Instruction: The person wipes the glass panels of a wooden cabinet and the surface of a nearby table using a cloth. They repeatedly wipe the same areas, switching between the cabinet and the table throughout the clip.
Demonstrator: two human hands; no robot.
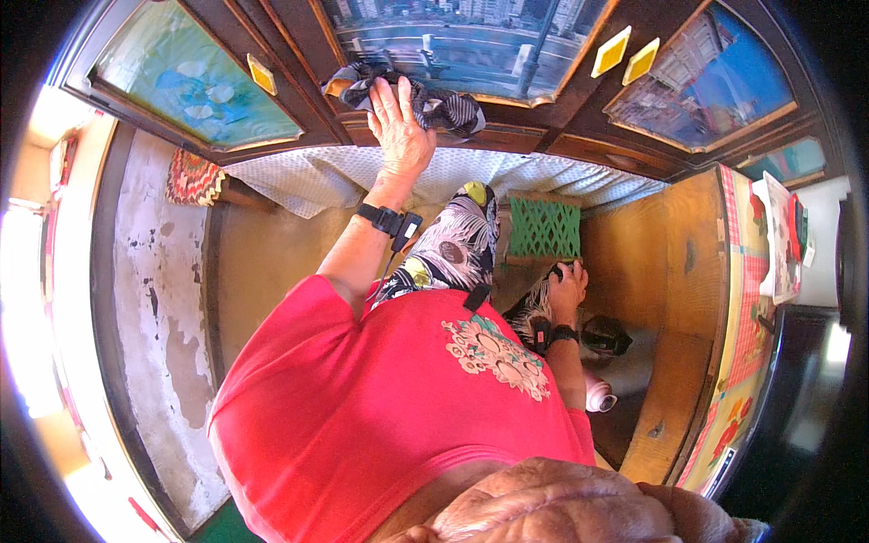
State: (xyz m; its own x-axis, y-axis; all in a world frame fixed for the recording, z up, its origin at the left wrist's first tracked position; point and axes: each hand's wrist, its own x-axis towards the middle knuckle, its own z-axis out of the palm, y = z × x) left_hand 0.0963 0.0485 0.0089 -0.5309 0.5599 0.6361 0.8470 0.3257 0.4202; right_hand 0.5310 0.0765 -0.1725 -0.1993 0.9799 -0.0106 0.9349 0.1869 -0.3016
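Observation:
My left hand (398, 118) is raised with the fingers spread, pressing a dark patterned cloth (444, 107) against the dark wooden frame (507, 136) of a glazed cabinet door. A black band with a small device sits on that wrist. My right hand (568, 288) hangs low at the right with its fingers curled, resting on my patterned trouser leg (457, 240). It also wears a black wristband. Whether it holds something small and dark I cannot tell. My red shirt fills the lower middle.
A white dotted cloth (525, 174) covers the ledge under the doors. A green lattice crate (543, 226) stands below it. A colourful round mat (192, 176) lies at the left. At the right are a wooden panel (670, 299), a checked tablecloth (747, 308) and a dark shoe (605, 335).

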